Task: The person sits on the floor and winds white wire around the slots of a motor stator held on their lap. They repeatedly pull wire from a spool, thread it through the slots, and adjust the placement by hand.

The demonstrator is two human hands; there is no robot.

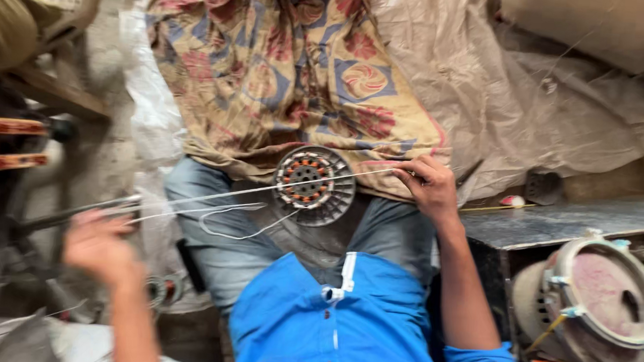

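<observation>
1. A round motor stator (pixel 313 186), grey-rimmed with orange copper coils set around its core, is seen resting on the lap, on the jeans (pixel 219 245), touching the edge of the patterned cloth (pixel 284 69) beyond it.
2. A thin pale wire (pixel 226 192) is stretched across the face of the stator, held taut between the two hands; a slack loop of the same wire hangs just below the taut run, over the jeans.
3. The right hand (pixel 430 187) lies just beside the stator, on its right; its grip is pinched shut on the wire's end between thumb and fingertips.
4. The left hand (pixel 98 246) is held well apart from the stator, far to its left, and is blurred; its grip appears clenched about the wire, though the contact itself cannot be told for certain.
5. The step in hand is judged to be the pulling of wire straight before it is laid into the stator's slots.
6. The next move would call for tension to be kept even, the loose loop to be taken up, and the wire to be guided into a slot without kinking.
7. To the right of the right hand's grip, a dark surface (pixel 555 219) carries a second round motor housing (pixel 602 302).
</observation>
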